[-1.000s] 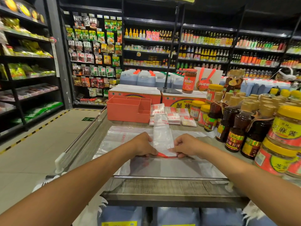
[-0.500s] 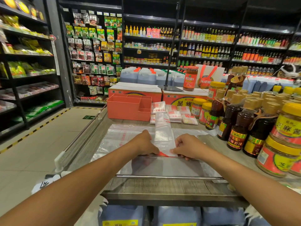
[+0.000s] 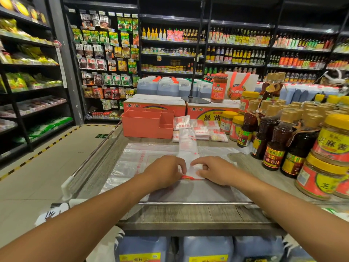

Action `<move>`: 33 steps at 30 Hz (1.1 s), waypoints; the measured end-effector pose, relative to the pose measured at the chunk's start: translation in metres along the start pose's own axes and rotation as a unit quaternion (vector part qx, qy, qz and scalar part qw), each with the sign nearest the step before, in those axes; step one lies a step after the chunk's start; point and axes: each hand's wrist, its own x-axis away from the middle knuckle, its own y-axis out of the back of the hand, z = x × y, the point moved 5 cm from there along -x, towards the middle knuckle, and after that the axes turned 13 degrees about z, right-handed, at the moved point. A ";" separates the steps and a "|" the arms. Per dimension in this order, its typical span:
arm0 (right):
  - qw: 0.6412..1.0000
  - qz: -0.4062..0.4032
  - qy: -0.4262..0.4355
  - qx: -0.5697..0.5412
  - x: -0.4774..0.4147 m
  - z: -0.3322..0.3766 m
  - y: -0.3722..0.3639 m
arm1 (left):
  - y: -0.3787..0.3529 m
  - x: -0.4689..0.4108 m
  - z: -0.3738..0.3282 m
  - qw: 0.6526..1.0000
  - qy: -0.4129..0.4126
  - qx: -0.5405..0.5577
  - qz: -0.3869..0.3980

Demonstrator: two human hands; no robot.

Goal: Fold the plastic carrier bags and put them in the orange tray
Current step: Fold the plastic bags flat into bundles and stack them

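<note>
Carrier bag (image 3: 188, 148) folded to narrow strip, lying on flat bags (image 3: 132, 163) mid-worktop (image 3: 188, 214), near end pinched by curled fingers of left hand (image 3: 166, 172) and right hand (image 3: 215, 170), palms down, forearms stretched forward; orange tray (image 3: 147, 123) beyond, far left, apart.
</note>
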 end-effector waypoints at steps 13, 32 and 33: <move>0.986 0.046 -0.099 0.126 -0.054 0.001 0.027 | 0.001 0.002 -0.001 1.000 -0.010 -0.023 -0.011; 0.988 -0.018 -0.037 0.151 -0.034 -0.005 0.023 | -0.013 -0.011 0.007 1.000 0.020 -0.018 0.016; 0.988 -0.014 -0.009 0.154 -0.024 -0.003 0.019 | -0.013 -0.011 0.007 0.999 0.027 -0.021 0.019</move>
